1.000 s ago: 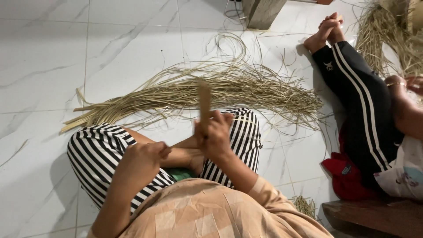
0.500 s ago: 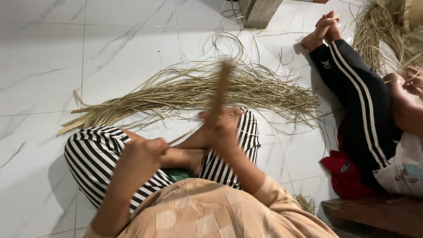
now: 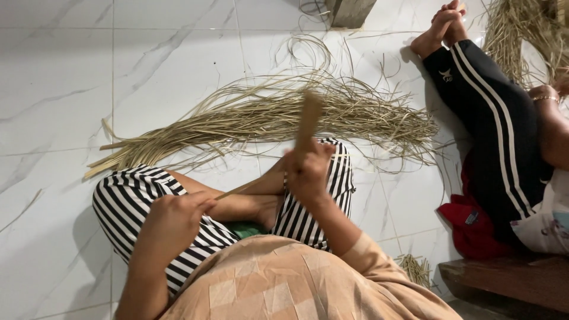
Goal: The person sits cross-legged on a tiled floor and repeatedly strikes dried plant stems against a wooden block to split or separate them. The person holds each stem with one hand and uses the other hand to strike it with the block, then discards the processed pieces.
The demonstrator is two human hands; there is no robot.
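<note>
In the head view, the right hand (image 3: 308, 172) is closed in a firm grip around a flat wooden stick (image 3: 309, 118), which stands up from the fist and looks blurred. The left hand (image 3: 175, 216) is closed too, pinching the near end of a thin straw strip (image 3: 249, 186); the strip runs from this grip across to the right hand, above the striped trousers (image 3: 124, 198). Beyond both grips, on the white tiled floor (image 3: 53, 89), lies a wide bundle of dry straw (image 3: 267, 112). I think the main risk is that the strip snaps or tears, because it is thin and seems held tight between two closed hands. The strip could also slip out of the left pinch if the pull becomes too strong. The edge of such a strip may cut a finger, and the stick passes close to the knees and the left forearm. To the far right of the right grip sits another person, whose leg in black trousers (image 3: 492, 112) is well apart, so a hit there seems unlikely.
</note>
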